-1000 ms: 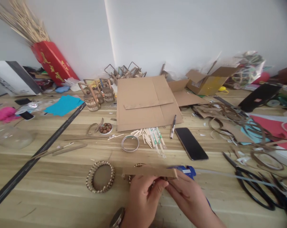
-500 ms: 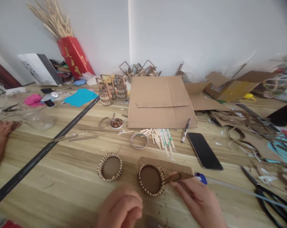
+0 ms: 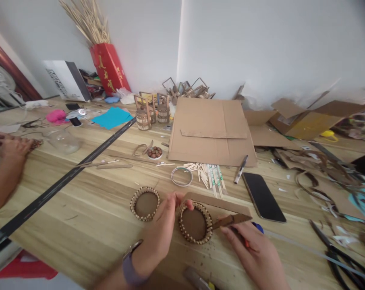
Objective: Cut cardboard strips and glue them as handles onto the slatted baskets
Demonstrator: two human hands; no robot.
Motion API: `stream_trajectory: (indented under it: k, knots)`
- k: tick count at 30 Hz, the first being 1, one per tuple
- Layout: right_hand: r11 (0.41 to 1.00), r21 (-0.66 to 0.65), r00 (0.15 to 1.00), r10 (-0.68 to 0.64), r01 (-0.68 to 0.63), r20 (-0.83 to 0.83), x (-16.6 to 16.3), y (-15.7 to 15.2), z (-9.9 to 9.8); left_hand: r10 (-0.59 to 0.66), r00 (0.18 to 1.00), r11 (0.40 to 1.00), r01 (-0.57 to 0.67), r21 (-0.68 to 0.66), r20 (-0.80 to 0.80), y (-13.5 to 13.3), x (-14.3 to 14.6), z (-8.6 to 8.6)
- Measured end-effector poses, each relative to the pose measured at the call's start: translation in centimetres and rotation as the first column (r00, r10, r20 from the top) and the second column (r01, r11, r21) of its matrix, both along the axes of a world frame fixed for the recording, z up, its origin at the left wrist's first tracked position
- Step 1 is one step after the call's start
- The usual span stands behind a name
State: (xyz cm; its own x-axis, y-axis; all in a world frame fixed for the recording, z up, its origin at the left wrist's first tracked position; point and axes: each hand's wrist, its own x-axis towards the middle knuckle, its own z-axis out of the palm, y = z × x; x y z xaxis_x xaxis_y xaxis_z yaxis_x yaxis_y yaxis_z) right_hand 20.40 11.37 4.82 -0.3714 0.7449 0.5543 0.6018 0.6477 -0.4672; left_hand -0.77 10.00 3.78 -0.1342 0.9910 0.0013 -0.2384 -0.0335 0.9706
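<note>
A round cardboard tray (image 3: 194, 225) edged with short pale sticks lies in front of me. My left hand (image 3: 166, 225), a watch on its wrist, closes its fingers at the tray's upper left rim, where a long cardboard piece (image 3: 214, 202) also ends. My right hand (image 3: 256, 249) pinches a brown cardboard strip (image 3: 231, 220) at the tray's right side. Something orange-red shows under its fingers, too covered to name. A second stick-edged tray (image 3: 144, 204) sits left of my left hand.
Beyond the trays are a tape ring (image 3: 181, 177), loose sticks (image 3: 200, 171), a bowl of brown beads (image 3: 154, 152) and cardboard sheets (image 3: 212, 149). A phone (image 3: 264, 197), a pen (image 3: 241, 169) and black scissors (image 3: 333, 253) lie rightward. Another person's hand (image 3: 11, 149) works at far left.
My left hand has moved forward from the table's near side to the tray's upper left rim. My right hand stays by the strip. The view has shifted left.
</note>
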Motion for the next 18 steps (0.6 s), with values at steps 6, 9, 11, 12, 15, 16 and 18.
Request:
stream_trajectory:
  k: [6,9,11,12,15,16,18]
  knots:
    - [1.000,-0.014,1.000,-0.004,0.004,0.016,0.1,-0.3,-0.3,-0.086,0.979,0.996,0.081,0.038,0.185,0.3,1.1,-0.2]
    - [1.000,-0.030,0.999,0.004,-0.003,0.040,0.3,-0.4,-0.5,-0.100,0.984,0.995,0.094,0.045,0.150,0.1,1.1,-0.5]
    - [0.999,-0.041,0.998,0.015,-0.012,0.061,0.4,-0.4,-0.6,-0.106,0.986,0.993,0.099,0.057,0.132,-0.2,1.0,-0.6]
    - [0.999,-0.041,0.998,0.018,-0.015,0.066,0.4,-0.4,-0.6,-0.111,0.987,0.992,0.104,0.065,0.117,-0.3,0.9,-0.6]
    - [1.000,-0.029,0.998,0.011,-0.009,0.063,0.3,-0.3,-0.6,-0.149,0.987,0.986,0.144,0.082,0.054,-0.7,0.7,-0.5]
    - [1.000,-0.025,0.998,0.005,-0.003,0.064,0.3,-0.3,-0.7,-0.163,0.986,0.984,0.160,0.083,0.029,-0.8,0.6,-0.4]
    - [1.000,-0.024,0.997,-0.015,0.017,0.077,0.3,-0.3,-0.8,-0.184,0.983,0.979,0.185,0.082,-0.015,-0.9,0.6,-0.2]
